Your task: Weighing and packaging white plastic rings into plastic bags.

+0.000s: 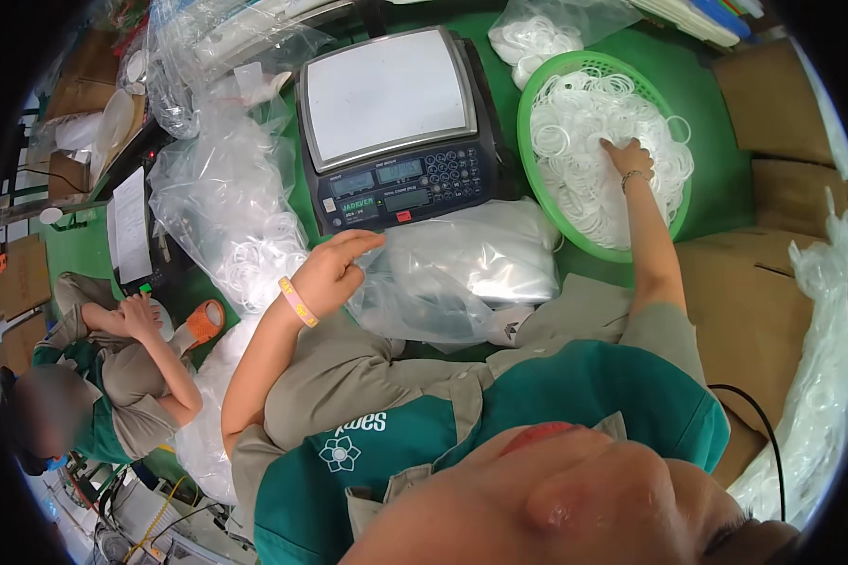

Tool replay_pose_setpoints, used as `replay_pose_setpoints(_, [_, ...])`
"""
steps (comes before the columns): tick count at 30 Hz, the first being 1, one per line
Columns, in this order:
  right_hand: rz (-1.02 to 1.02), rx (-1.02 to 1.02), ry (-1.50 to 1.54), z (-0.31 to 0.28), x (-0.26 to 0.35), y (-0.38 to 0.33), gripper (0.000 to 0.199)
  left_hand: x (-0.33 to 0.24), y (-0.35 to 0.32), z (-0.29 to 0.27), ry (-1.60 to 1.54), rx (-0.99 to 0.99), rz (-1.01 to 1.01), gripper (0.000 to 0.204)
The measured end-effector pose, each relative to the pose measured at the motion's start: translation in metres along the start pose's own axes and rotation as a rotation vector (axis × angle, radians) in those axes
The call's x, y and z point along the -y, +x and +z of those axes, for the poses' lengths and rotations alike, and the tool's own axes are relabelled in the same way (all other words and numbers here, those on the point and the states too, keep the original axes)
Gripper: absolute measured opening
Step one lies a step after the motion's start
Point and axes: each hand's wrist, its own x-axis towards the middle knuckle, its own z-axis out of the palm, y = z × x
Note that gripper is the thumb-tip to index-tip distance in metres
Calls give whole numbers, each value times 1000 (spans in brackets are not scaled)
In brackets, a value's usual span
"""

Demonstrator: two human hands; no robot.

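Note:
My right hand (629,160) reaches into a round green basket (528,141) heaped with thin white plastic rings (575,179). Its fingers bend down into the rings, and their tips are partly hidden. Closer to my lap, my left hand (330,275) hovers by the near-left corner of a dark counting scale (349,212). The index finger points out toward the scale, with the other fingers loosely bent, and I see nothing held. Beside that hand a clear plastic bag (471,259) lies across my legs, against the scale's front. The scale's pale weighing plate (386,94) carries nothing.
Another clear bag of white rings (537,38) stands beyond the basket. Large clear bags (226,188) lie left of the scale. Cardboard boxes (744,292) line the right side. At the left sits a co-worker (113,386) with an orange tape roll (205,322) nearby.

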Motion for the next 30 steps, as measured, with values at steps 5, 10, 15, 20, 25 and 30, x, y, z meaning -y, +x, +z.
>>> replay_pose_setpoints(5, [-22,109,110,1,42,-13,97,-5,8,-2,0,-14,21,46])
replay_pose_setpoints(10, [-46,161,449,35,77,7,104,-2,11,-3,-28,-16,50,46])
replay_pose_setpoints(15, [-214,242,289,44,106,-14,78,-3,12,-5,-101,24,0,44])
replay_pose_setpoints(20, [-378,90,231,53,79,0,58,6,15,-2,-67,-26,115,45])
replay_pose_setpoints(25, [-627,140,958,37,22,34,57,-4,16,-6,-42,-67,66,43])
replay_pose_setpoints(30, [-465,209,1129,-3,4,5,55,11,18,-4,131,-80,133,33])
